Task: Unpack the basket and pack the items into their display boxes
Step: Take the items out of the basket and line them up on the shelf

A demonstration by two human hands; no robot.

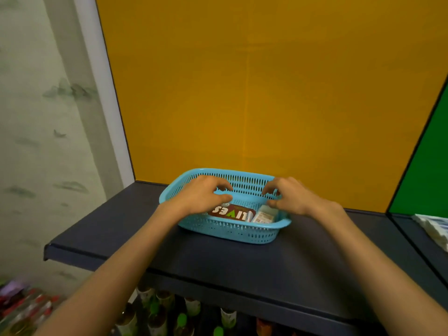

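A light blue slotted plastic basket [232, 232] stands on a dark shelf [218, 260], near the back wall. Inside lie a dark red packet with white and green letters [234, 214] and a small white box [265, 215] to its right. My left hand [202, 196] hovers over the basket's left half, fingers loosely curled, holding nothing that I can see. My right hand [288, 196] hovers over the right half, just above the white box, fingers curled and apart from it. Parts of the basket's contents are hidden under both hands.
An orange panel [266, 93] backs the shelf and a green panel [426, 170] stands to the right. White folded material [434, 229] lies on the neighbouring shelf at the right. Bottles [169, 316] stand below the shelf, and red packets [29, 304] lie at the lower left.
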